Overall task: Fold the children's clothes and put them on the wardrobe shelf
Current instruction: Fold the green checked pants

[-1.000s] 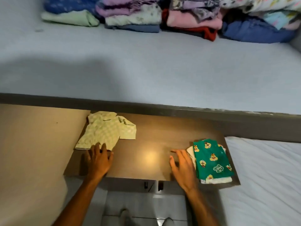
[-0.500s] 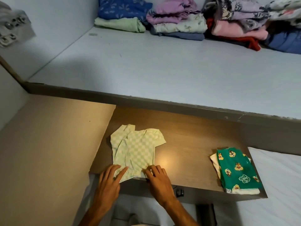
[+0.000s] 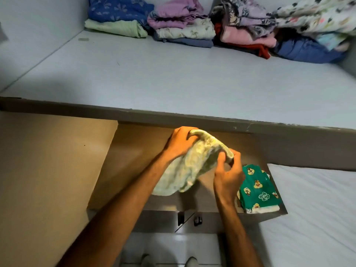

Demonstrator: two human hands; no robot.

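Observation:
A pale yellow-green checked child's shirt (image 3: 189,166) hangs in the air above the brown wooden board (image 3: 134,160), bunched and drooping down to the left. My left hand (image 3: 178,144) grips its upper edge at the far side. My right hand (image 3: 228,171) pinches the same edge nearer the right. A folded green garment with cartoon chipmunks (image 3: 258,190) lies on the board's right end, just right of my right hand.
The pale grey shelf (image 3: 173,79) stretches behind the board, with stacks of folded clothes (image 3: 183,29) along its back wall. A white mattress (image 3: 316,209) lies to the right. A tan panel (image 3: 48,170) flanks the board on the left.
The checked shirt lay flat on the board with both hands on its near hem. Now both hands have lifted it off the board and it hangs bunched between them.

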